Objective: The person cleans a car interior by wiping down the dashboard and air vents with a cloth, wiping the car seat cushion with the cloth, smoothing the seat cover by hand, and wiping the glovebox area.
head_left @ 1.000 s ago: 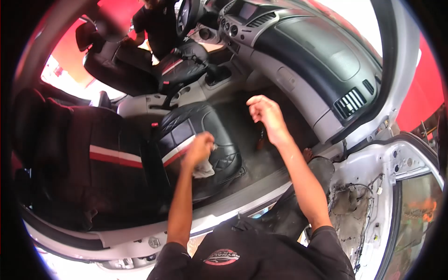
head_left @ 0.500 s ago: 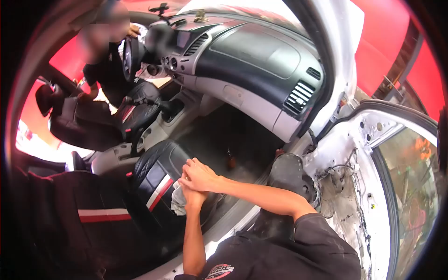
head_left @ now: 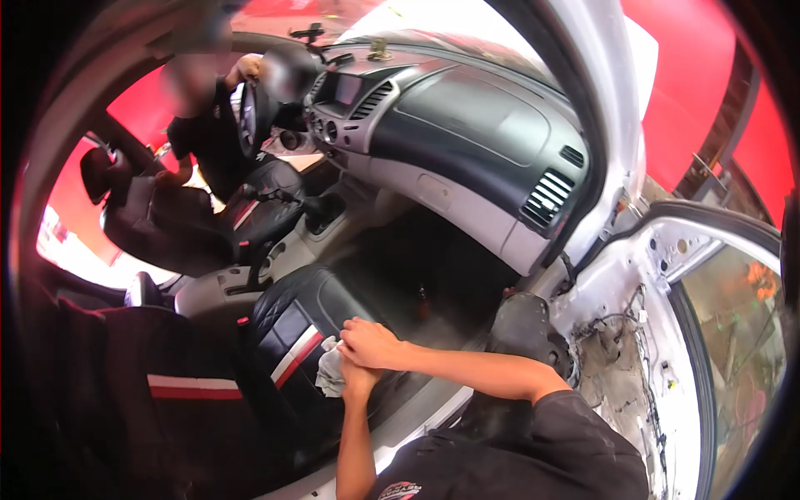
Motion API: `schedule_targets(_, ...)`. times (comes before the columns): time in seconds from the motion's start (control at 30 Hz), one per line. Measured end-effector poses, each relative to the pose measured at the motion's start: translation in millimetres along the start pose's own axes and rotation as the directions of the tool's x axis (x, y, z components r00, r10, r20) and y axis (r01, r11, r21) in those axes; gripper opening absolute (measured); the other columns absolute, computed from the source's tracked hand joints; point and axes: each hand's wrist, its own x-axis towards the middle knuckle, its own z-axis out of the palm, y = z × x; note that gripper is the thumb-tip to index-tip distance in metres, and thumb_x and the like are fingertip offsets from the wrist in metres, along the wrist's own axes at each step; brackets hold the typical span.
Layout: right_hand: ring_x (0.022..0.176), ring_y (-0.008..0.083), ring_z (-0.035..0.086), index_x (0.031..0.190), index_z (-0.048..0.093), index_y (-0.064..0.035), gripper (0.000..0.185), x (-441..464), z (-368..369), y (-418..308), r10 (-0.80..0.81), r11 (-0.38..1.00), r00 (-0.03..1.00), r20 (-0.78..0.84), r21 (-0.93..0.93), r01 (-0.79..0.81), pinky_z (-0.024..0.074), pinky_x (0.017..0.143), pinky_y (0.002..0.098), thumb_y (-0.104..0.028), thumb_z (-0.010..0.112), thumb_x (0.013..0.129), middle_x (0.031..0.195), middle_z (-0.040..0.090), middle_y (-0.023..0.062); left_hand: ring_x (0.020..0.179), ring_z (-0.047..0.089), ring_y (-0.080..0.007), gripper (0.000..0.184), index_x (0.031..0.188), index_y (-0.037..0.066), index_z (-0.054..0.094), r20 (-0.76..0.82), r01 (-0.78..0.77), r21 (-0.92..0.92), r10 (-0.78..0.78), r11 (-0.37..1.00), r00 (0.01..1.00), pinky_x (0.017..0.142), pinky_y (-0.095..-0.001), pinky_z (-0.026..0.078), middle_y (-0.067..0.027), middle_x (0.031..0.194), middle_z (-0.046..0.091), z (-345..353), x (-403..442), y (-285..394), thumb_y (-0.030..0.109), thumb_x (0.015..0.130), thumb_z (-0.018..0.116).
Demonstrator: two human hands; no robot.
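Low over the black front seat (head_left: 304, 307), my two hands are together. My left hand (head_left: 360, 379) is closed on a crumpled grey cloth (head_left: 330, 372), which hangs out at its left side. Across the top of it lies my right hand (head_left: 372, 343), with fingers bent and pressed against the cloth and the left hand. What the right fingers hold is hidden. The seat has a white and red stripe beside the cloth.
Beyond the centre console (head_left: 206, 292), another person (head_left: 208, 137) is by the steering wheel (head_left: 250, 121). The dashboard (head_left: 475, 112) spans the upper middle. A small bottle (head_left: 422, 304) stands on the dark footwell floor. At right is the stripped door (head_left: 612, 358).
My hands were apart a second ago and have come together over the seat edge. The camera view has shifted, and the other person has a hand up at the wheel.
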Motion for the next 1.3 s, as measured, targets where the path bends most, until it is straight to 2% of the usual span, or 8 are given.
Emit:
schedule_targets(0.57, 0.097, 0.037, 0.07, 0.094, 0.074, -0.0057, 0.029, -1.1, -43.5, 34.4, 0.101, 0.984, 0.966, 0.236, -0.169, -0.062, 0.058, 0.083, 0.0483, -0.034, 0.068, 0.092, 0.098, 0.071, 0.0175, 0.137, 0.047, -0.0415, 0.054, 0.131, 0.001, 0.06, -0.382, 0.01, 0.11, 0.033, 0.994, 0.923, 0.115, -0.0504, 0.038, -0.022, 0.145, 0.053, 36.4, 12.9, -56.7, 0.029, 0.088, 0.074)
schedule_targets(0.67, 0.102, 0.0379, 0.07, 0.098, 0.075, -0.0051, 0.03, -10.3, -21.9, 59.8, 0.174, 0.96, 0.93, 0.324, -0.267, -0.086, 0.0574, 0.087, 0.0501, -0.034, 0.068, 0.091, 0.103, 0.071, 0.0198, 0.141, 0.043, -0.0409, 0.06, 0.135, 0.002, 0.059, -0.146, 0.032, -0.048, -0.039, 0.998, 0.989, 0.116, -0.0493, 0.036, -0.0219, 0.15, 0.05, 22.5, 20.6, -72.9, 0.035, 0.087, 0.075)
schedule_targets(0.73, 0.108, 0.0383, 0.067, 0.12, 0.067, -0.0064, 0.042, -13.1, -1.5, 81.1, 0.075, 0.976, 0.951, 0.3, -0.216, -0.009, 0.0555, 0.092, 0.0519, -0.037, 0.068, 0.091, 0.112, 0.069, 0.0223, 0.135, 0.051, -0.04, 0.05, 0.126, 0.006, 0.066, 0.368, 0.36, -0.05, -0.318, 0.932, 0.874, 0.117, -0.0487, 0.035, -0.0205, 0.135, 0.062, -52.3, 46.8, -43.9, 0.04, 0.09, 0.073)
schedule_targets(0.83, 0.124, 0.0409, 0.059, 0.142, 0.053, -0.0087, 0.073, -8.0, -1.8, 71.1, 0.096, 0.995, 0.847, 0.522, -0.066, -0.073, 0.0497, 0.102, 0.0516, -0.048, 0.074, 0.085, 0.135, 0.061, 0.0222, 0.125, 0.058, -0.0383, 0.043, 0.129, 0.005, 0.064, -0.215, -0.223, -0.104, 0.197, 0.969, 0.957, 0.109, -0.045, 0.045, -0.0197, 0.131, 0.064, -91.2, 59.7, 27.1, 0.021, 0.09, 0.071)
schedule_targets(0.9, 0.125, 0.0412, 0.058, 0.146, 0.048, -0.0088, 0.081, -22.2, 14.4, 90.4, -0.117, 0.985, 0.879, 0.461, -0.058, 0.162, 0.0483, 0.106, 0.0502, -0.049, 0.077, 0.082, 0.145, 0.054, 0.0228, 0.122, 0.062, -0.0332, 0.053, 0.13, -0.001, 0.062, -0.145, -0.406, -0.319, 0.379, 0.856, 0.914, 0.107, -0.0415, 0.046, -0.0189, 0.134, 0.064, -141.9, 41.9, 127.3, 0.006, 0.081, 0.079)
schedule_targets(1.03, 0.141, 0.0412, 0.048, 0.156, 0.042, -0.016, 0.106, -24.2, 37.8, 111.6, 0.051, 0.981, 0.825, 0.563, -0.183, 0.065, 0.045, 0.112, 0.0517, -0.062, 0.083, 0.07, 0.164, 0.034, 0.0184, 0.131, 0.057, -0.0358, 0.075, 0.137, 0.003, 0.059, 0.218, -0.42, -0.735, 0.772, 0.532, 0.596, 0.112, -0.0421, 0.044, -0.0148, 0.139, 0.061, -161.2, -24.5, 238.8, 0.02, 0.071, 0.091)
schedule_targets(1.13, 0.133, 0.0396, 0.056, 0.156, 0.045, -0.0184, 0.11, -24.6, 32.0, 108.0, 0.014, 0.968, 0.845, 0.534, -0.22, 0.123, 0.0498, 0.106, 0.049, -0.069, 0.082, 0.066, 0.162, 0.038, 0.0202, 0.137, 0.05, -0.0403, 0.076, 0.139, 0.002, 0.054, -0.023, -0.751, -0.631, 0.963, 0.195, 0.269, 0.118, -0.0507, 0.036, -0.0164, 0.144, 0.055, -118.8, -48.8, 296.3, 0.0, 0.065, 0.074)
schedule_targets(1.3, 0.142, 0.045, 0.045, 0.156, 0.041, -0.0123, 0.112, -33.6, 26.6, 94.8, 0.006, 0.974, 0.862, 0.507, -0.197, 0.108, 0.0488, 0.108, 0.0503, -0.063, 0.083, 0.067, 0.162, 0.035, 0.025, 0.107, 0.064, -0.0309, 0.036, 0.125, 0.0, 0.058, -0.56, -0.736, -0.636, 0.794, -0.231, 0.236, 0.092, -0.0439, 0.051, -0.0146, 0.119, 0.062, -91.7, -95.2, 333.2, 0.012, 0.092, 0.057)
